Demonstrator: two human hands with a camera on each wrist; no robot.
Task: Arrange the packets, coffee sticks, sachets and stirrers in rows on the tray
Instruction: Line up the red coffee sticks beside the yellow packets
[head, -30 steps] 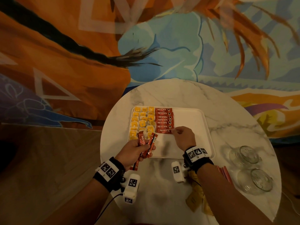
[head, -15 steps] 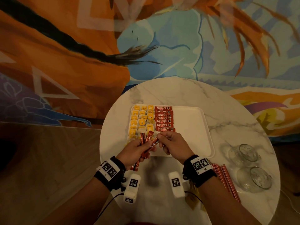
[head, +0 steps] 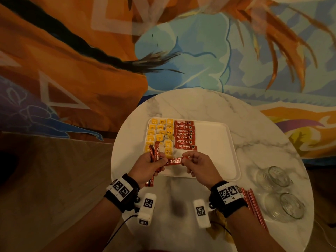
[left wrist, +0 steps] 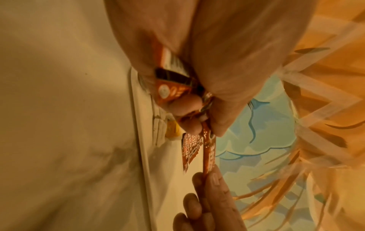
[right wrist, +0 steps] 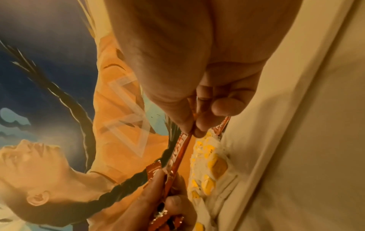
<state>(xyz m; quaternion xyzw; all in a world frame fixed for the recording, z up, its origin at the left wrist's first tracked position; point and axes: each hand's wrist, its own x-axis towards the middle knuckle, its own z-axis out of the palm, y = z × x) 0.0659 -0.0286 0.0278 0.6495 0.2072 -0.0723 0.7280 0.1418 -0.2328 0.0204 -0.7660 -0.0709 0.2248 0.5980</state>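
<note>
A white tray [head: 214, 142] on the marble table holds yellow tea packets [head: 160, 135] in columns at its left and a column of red coffee sticks [head: 184, 134] beside them. My left hand [head: 148, 164] grips a bundle of red coffee sticks [head: 156, 153] above the tray's near left corner. One red stick [head: 175, 160] lies level between both hands; my right hand [head: 195, 165] pinches its right end between thumb and forefinger, as the right wrist view shows [right wrist: 194, 125]. In the left wrist view the same stick [left wrist: 208, 154] runs from my left fingers to the right fingertips [left wrist: 214, 179].
Red stirrers [head: 254, 206] lie on the table by my right wrist, with tan sachets [head: 220, 226] under the forearm. Two overturned glass cups [head: 272, 177] [head: 285, 206] stand at the right. The tray's right half is bare. The table edge curves close on the left.
My right hand left the lowest stick in the tray's column, came back to the left hand and took hold of one stick from the bundle, now drawn out sideways to the right.
</note>
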